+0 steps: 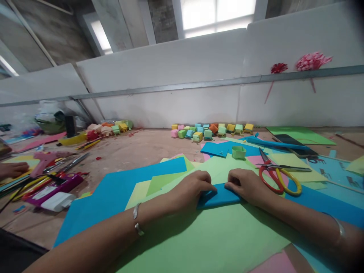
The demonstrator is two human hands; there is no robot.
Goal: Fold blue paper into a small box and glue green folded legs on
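A folded strip of blue paper (220, 198) lies on a large light green sheet (199, 235) in front of me. My left hand (196, 187) grips the strip's left part, thumb and fingers closed on it. At the right end, the curled fingers of my right hand (244, 184) pinch the same paper. Just beyond my hands stands a small green folded paper box (239, 152). Scissors with red and yellow handles (280, 180) lie beside my right hand, their blades apart.
Small coloured paper models (207, 134) line the wall. Blue sheets (113, 185) spread to the left. A pink glue gun (42, 163) and purple device (57, 187) lie farther left, near another person's hand (14, 169). A dark phone-like slab (294, 145) rests at right.
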